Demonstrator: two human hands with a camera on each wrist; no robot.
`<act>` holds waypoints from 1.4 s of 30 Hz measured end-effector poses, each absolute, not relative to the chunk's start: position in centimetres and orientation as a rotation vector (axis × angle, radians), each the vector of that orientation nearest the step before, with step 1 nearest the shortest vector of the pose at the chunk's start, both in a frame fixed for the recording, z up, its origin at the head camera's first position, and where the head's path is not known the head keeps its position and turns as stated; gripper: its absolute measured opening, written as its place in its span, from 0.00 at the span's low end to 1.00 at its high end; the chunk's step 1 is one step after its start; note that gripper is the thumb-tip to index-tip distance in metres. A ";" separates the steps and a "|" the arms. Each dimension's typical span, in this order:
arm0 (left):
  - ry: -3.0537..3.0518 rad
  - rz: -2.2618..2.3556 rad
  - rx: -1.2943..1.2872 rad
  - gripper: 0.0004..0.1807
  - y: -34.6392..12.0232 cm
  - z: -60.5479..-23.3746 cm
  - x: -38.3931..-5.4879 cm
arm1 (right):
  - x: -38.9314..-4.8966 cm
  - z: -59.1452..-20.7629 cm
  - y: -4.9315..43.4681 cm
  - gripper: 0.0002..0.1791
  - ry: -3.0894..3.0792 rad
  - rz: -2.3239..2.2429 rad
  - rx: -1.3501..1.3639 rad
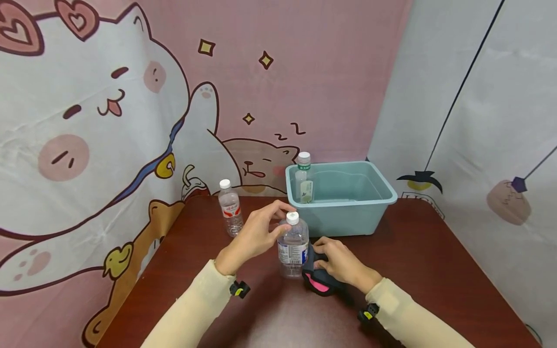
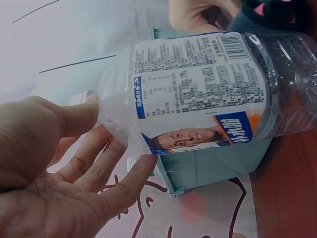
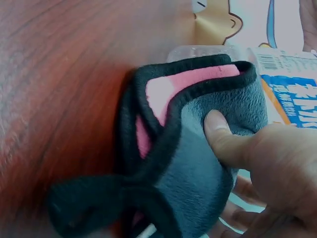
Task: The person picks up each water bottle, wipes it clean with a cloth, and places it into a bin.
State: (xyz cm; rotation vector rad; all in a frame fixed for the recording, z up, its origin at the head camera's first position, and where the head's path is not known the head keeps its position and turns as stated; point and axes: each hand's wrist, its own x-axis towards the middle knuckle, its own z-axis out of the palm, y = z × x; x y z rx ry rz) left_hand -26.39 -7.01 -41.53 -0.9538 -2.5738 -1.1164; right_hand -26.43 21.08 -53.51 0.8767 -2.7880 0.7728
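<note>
A large clear plastic bottle [image 1: 292,253] with a white cap stands upright on the table. My left hand [image 1: 257,228] holds it around the neck and shoulder, thumb right beside the cap [image 2: 81,97]. Printed text, a barcode and a portrait show on its label [image 2: 198,79]. Close against the bottle's right side, my right hand [image 1: 341,261] grips a folded dark grey cloth [image 3: 198,148] with black edging, its thumb pressing the plush outside. Pink lining [image 3: 166,91] shows in the fold, and a black loop [image 3: 81,198] hangs from the cloth near the tabletop.
Behind the bottle stands a light blue plastic bin [image 1: 348,220], with a green-labelled bottle [image 1: 304,181] upright inside its left end. A smaller clear bottle [image 1: 230,210] with a red-and-white label stands at the back left of the dark red wooden table [image 1: 413,270]. Cartoon-printed curtains hang behind.
</note>
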 end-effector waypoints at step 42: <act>-2.558 -1.112 -0.968 0.27 -7.2 -41.5 -26.3 | -24.1 -47.8 18.6 0.22 -2.261 1.522 0.657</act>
